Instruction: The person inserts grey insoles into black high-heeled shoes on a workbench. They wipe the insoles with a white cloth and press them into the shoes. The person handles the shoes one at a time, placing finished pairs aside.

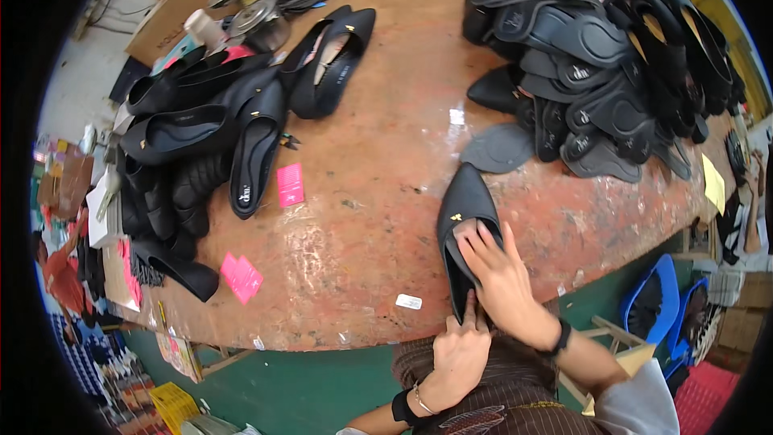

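Observation:
A black pointed flat shoe [471, 193] with a small gold ornament lies near the table's front edge, toe pointing away from me. My right hand [507, 278] reaches into its opening, fingers stretched out and slightly spread, pressing on the inside. Under those fingertips a pale patch shows; I cannot make out what it is. At the heel end, my left hand [463, 358] holds the shoe's back rim with its fingers, the others curled in. Just beyond the toe lies a grey insole piece [499, 148].
A heap of black insoles [592, 105] and shoes covers the right side. Several black flats [258, 145] are piled at left, near pink cards [291, 184]. A white label [408, 301] lies by the front edge. Blue chairs [652, 298] stand on the floor at right.

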`<state>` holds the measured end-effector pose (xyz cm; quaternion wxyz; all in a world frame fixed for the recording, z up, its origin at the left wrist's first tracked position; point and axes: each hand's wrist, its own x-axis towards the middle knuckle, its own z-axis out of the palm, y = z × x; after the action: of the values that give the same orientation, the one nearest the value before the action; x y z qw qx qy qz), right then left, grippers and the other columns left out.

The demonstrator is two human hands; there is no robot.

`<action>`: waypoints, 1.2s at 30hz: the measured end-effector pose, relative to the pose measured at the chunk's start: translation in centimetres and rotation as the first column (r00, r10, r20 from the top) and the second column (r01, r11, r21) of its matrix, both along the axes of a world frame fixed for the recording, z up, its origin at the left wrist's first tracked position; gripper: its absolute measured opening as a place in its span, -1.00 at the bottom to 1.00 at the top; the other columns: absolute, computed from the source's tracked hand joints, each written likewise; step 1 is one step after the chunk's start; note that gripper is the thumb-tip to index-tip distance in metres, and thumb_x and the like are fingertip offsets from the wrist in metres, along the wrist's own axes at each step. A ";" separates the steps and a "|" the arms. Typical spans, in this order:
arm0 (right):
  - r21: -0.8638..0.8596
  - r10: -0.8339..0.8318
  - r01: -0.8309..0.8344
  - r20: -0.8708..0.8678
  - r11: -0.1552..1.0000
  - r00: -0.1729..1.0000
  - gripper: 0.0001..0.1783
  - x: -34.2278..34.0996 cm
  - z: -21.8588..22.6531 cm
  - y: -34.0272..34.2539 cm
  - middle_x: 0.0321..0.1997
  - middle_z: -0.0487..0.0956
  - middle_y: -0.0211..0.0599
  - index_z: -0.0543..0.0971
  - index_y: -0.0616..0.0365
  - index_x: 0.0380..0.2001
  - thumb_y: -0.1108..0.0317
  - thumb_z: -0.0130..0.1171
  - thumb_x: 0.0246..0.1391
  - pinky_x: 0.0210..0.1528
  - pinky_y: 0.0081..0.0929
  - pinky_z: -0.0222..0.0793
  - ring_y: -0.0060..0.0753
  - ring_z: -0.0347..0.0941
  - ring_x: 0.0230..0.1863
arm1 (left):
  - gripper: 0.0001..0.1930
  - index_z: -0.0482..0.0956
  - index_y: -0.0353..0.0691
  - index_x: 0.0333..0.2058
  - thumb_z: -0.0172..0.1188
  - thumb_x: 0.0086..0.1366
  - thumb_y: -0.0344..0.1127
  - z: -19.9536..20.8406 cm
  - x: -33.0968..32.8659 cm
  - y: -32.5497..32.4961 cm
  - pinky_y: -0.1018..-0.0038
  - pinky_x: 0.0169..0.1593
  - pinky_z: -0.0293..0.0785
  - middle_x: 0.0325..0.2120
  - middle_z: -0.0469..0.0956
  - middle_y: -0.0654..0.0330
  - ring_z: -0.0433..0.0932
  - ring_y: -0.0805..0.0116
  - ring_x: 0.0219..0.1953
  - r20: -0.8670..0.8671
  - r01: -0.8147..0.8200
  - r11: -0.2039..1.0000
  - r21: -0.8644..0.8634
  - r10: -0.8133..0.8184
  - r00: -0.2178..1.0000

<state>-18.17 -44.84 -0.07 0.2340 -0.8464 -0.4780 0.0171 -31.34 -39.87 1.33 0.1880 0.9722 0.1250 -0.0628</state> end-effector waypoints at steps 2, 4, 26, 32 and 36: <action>-0.388 -0.030 -0.074 -0.256 0.919 0.966 -0.47 3.2 0.9 3.3 0.07 0.53 0.12 0.47 0.45 0.04 0.56 0.11 -0.09 0.46 0.07 -0.08 0.09 0.42 0.19 | -0.63 0.67 -0.34 -0.22 0.36 0.08 -0.18 0.0 0.1 0.3 0.38 -0.50 0.58 0.02 0.58 0.01 0.60 0.13 -0.39 0.005 0.050 0.999 -0.010 -0.049 0.999; -0.289 -0.015 -0.046 -0.206 0.956 0.978 -0.43 3.2 1.1 3.4 0.08 0.49 0.25 0.40 0.54 0.10 0.57 0.07 -0.06 0.45 0.11 -0.07 0.20 0.39 0.19 | -0.60 0.67 -0.33 -0.18 0.37 0.09 -0.15 -0.2 -0.1 0.6 0.38 -0.50 0.57 0.04 0.56 -0.01 0.60 0.13 -0.39 0.002 0.075 0.997 -0.026 -0.075 0.997; -0.178 0.103 -0.086 0.085 0.980 0.991 -0.37 -0.3 -0.5 0.5 0.24 0.36 0.28 0.29 0.58 0.18 0.44 -0.03 0.02 0.47 0.06 -0.15 0.12 0.23 0.35 | -0.69 0.68 -0.33 -0.27 0.31 0.16 -0.17 -1.2 -0.8 1.4 0.36 -0.48 0.55 -0.10 0.62 -0.03 0.57 0.10 -0.48 0.017 0.090 0.986 -0.141 -0.089 0.996; -0.415 0.066 -0.080 -0.047 0.906 0.997 -0.54 2.6 0.5 4.0 0.05 0.49 0.07 0.46 0.46 0.01 0.40 -0.02 0.06 0.47 0.10 -0.16 -0.01 0.36 0.19 | -0.73 0.67 -0.31 -0.33 0.28 0.19 -0.18 -0.3 -0.2 1.7 0.29 -0.46 0.56 -0.17 0.63 0.03 0.58 0.06 -0.43 0.061 0.048 0.990 -0.131 -0.041 0.997; -0.169 -0.043 0.114 0.375 0.979 0.926 -0.65 0.2 -2.8 3.7 -0.09 0.56 -0.03 0.56 0.34 -0.12 0.39 -0.04 0.08 0.48 0.17 -0.25 -0.14 0.46 0.01 | -0.69 0.69 -0.27 -0.24 0.28 0.19 -0.14 -0.4 -0.6 1.5 0.27 -0.42 0.57 -0.11 0.63 0.02 0.60 0.01 -0.41 -0.033 0.088 0.986 -0.142 -0.094 0.995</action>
<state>-18.00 -41.13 -2.91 0.0595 -0.8712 -0.4755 -0.1066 -31.94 -38.34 0.93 0.2504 0.9598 0.0793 -0.0991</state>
